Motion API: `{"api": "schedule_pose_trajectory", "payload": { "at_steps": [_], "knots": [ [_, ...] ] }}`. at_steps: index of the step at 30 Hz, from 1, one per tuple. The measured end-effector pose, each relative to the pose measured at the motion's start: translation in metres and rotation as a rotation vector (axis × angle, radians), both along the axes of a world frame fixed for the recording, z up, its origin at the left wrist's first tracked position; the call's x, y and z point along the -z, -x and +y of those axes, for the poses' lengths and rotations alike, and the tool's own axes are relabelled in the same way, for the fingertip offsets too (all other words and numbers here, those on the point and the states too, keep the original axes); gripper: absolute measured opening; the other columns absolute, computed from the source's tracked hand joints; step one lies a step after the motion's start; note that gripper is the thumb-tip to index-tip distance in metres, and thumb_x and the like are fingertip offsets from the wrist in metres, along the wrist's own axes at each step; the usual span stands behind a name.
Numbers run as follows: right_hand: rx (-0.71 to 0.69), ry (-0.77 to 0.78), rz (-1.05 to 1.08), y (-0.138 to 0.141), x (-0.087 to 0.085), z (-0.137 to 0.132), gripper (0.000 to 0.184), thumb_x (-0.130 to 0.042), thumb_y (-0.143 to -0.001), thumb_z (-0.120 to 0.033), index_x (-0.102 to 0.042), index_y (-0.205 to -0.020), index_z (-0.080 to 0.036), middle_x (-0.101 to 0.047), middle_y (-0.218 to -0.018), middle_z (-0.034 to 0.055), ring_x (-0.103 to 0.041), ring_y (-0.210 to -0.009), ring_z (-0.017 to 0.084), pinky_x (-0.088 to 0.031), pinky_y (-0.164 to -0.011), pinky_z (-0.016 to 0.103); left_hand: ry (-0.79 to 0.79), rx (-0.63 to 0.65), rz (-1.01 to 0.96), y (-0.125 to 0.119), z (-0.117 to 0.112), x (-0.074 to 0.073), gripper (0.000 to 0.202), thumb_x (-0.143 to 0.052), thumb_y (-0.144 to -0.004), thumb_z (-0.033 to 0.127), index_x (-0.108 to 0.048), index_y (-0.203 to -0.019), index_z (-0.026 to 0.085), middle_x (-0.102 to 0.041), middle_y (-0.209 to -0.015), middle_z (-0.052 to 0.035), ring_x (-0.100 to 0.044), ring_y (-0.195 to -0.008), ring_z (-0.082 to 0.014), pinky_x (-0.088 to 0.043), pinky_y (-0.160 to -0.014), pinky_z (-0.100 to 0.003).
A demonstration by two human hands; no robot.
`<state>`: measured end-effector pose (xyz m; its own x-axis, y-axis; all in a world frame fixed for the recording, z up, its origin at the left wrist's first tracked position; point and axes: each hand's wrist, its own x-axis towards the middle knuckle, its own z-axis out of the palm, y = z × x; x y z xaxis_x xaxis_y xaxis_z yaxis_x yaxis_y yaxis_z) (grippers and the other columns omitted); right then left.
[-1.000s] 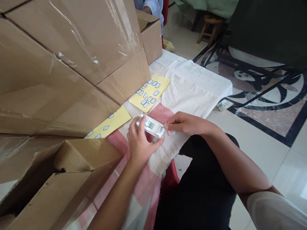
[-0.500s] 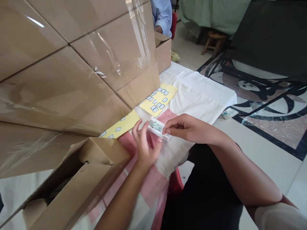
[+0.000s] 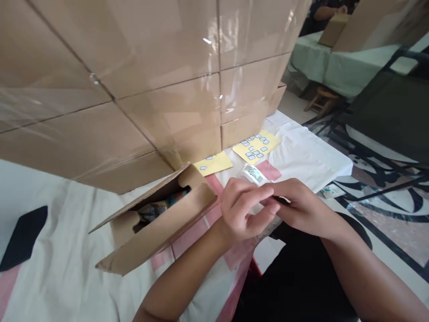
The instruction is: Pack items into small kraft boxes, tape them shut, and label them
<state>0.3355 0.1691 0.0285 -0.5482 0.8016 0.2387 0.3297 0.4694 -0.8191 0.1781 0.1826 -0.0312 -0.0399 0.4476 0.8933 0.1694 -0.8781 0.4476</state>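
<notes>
My left hand (image 3: 248,209) is closed, its fingers curled and their tips meeting those of my right hand. My right hand (image 3: 300,206) makes a pinch, thumb against fingers. Whatever lies between the fingertips is hidden or too small to name. Just beyond the hands a small white tray (image 3: 247,170) rests on the cloth, with a green-printed, pale piece (image 3: 256,173) in it. My left hand partly covers this tray. Behind it lie two yellow cards, the right one (image 3: 268,137) bearing several blue-outlined whitish pieces and the left one (image 3: 219,164) showing fewer.
An open cardboard box (image 3: 167,232) with colourful packets inside stands at the left. Taped cartons (image 3: 167,112) form a wall behind. A dark flat object (image 3: 25,237) lies far left on the tablecloth (image 3: 77,268). A black folding chair (image 3: 392,103) stands at the right.
The view has swung left. My right hand has left the white tray and met my left hand in front of it. My left fingers, spread before, are now curled.
</notes>
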Motion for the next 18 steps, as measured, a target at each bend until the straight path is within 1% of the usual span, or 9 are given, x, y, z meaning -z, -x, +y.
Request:
{"api": "schedule_pose_trajectory", "payload": {
  "at_steps": [2, 3, 5, 7, 9, 11, 13, 16, 18],
  "knots": [
    [0.061, -0.098, 0.016, 0.008, 0.001, 0.003, 0.019, -0.054, -0.1, -0.017, -0.072, -0.094, -0.018, -0.071, -0.074, -0.0004, -0.061, -0.062, 0.01, -0.045, -0.057, 0.02, 0.029, -0.024, -0.069, 0.003, 0.003, -0.004, 0.039, -0.071, -0.091, 0.035, -0.061, -0.124, 0.019, -0.064, -0.1, -0.0049, -0.063, -0.085, -0.0149, -0.058, -0.07, -0.03],
    [0.089, -0.148, 0.028, 0.011, 0.001, 0.004, 0.019, -0.054, -0.1, -0.016, -0.073, -0.098, -0.02, -0.073, -0.077, 0.0, -0.063, -0.062, 0.01, -0.047, -0.058, 0.02, 0.057, -0.029, -0.096, 0.005, 0.005, -0.006, 0.042, -0.071, -0.09, 0.037, -0.06, -0.126, 0.018, -0.064, -0.103, -0.0062, -0.064, -0.089, -0.0159, -0.059, -0.072, -0.031],
    [0.13, -0.25, 0.053, 0.018, 0.0, 0.005, 0.021, -0.056, -0.099, -0.015, -0.074, -0.106, -0.023, -0.076, -0.084, 0.0001, -0.067, -0.065, 0.011, -0.05, -0.06, 0.021, 0.11, 0.002, -0.128, 0.01, 0.008, -0.011, 0.036, -0.071, -0.09, 0.034, -0.061, -0.121, 0.019, -0.065, -0.103, -0.0059, -0.064, -0.09, -0.0158, -0.059, -0.074, -0.032],
    [0.156, -0.311, 0.058, 0.025, -0.003, 0.005, 0.024, -0.058, -0.098, -0.012, -0.075, -0.11, -0.026, -0.076, -0.083, -0.0011, -0.066, -0.064, 0.01, -0.05, -0.06, 0.021, 0.124, 0.067, -0.155, 0.015, 0.01, -0.017, 0.022, -0.067, -0.093, 0.031, -0.064, -0.112, 0.02, -0.064, -0.095, -0.0031, -0.064, -0.086, -0.014, -0.058, -0.072, -0.03],
    [0.173, -0.316, 0.05, 0.033, -0.006, 0.004, 0.026, -0.062, -0.096, -0.011, -0.075, -0.112, -0.027, -0.075, -0.081, -0.0021, -0.064, -0.062, 0.01, -0.049, -0.058, 0.021, 0.111, 0.086, -0.201, 0.02, 0.01, -0.022, 0.011, -0.065, -0.096, 0.028, -0.065, -0.105, 0.021, -0.061, -0.089, -0.0004, -0.063, -0.079, -0.0113, -0.056, -0.067, -0.027],
    [0.189, -0.303, 0.061, 0.041, -0.01, 0.002, 0.026, -0.064, -0.096, -0.012, -0.076, -0.113, -0.028, -0.073, -0.077, -0.0026, -0.062, -0.06, 0.01, -0.047, -0.056, 0.021, 0.076, 0.043, -0.244, 0.024, 0.008, -0.026, 0.008, -0.065, -0.096, 0.026, -0.067, -0.102, 0.022, -0.057, -0.088, 0.0009, -0.059, -0.073, -0.0083, -0.054, -0.062, -0.024],
    [0.219, -0.295, 0.091, 0.049, -0.012, -0.002, 0.025, -0.065, -0.096, -0.014, -0.076, -0.113, -0.029, -0.073, -0.076, -0.0028, -0.062, -0.059, 0.01, -0.048, -0.055, 0.021, 0.048, -0.004, -0.261, 0.028, 0.005, -0.03, 0.007, -0.067, -0.095, 0.024, -0.068, -0.101, 0.022, -0.056, -0.09, 0.0011, -0.057, -0.07, -0.0069, -0.052, -0.059, -0.022],
    [0.271, -0.296, 0.173, 0.061, -0.012, -0.009, 0.024, -0.07, -0.095, -0.019, -0.076, -0.115, -0.03, -0.074, -0.082, -0.0018, -0.066, -0.065, 0.011, -0.053, -0.062, 0.022, 0.009, -0.042, -0.296, 0.035, -0.001, -0.04, 0.006, -0.067, -0.095, 0.024, -0.068, -0.1, 0.021, -0.056, -0.092, 0.0002, -0.059, -0.076, -0.0081, -0.052, -0.061, -0.023],
    [0.289, -0.244, 0.246, 0.069, -0.01, -0.011, 0.032, -0.072, -0.094, -0.028, -0.07, -0.126, -0.031, -0.073, -0.085, -0.0004, -0.069, -0.07, 0.014, -0.057, -0.065, 0.025, -0.068, -0.064, -0.314, 0.043, -0.006, -0.05, 0.006, -0.067, -0.095, 0.026, -0.068, -0.099, 0.021, -0.055, -0.091, 0.0008, -0.059, -0.078, -0.0087, -0.053, -0.066, -0.025]
  ]
}}
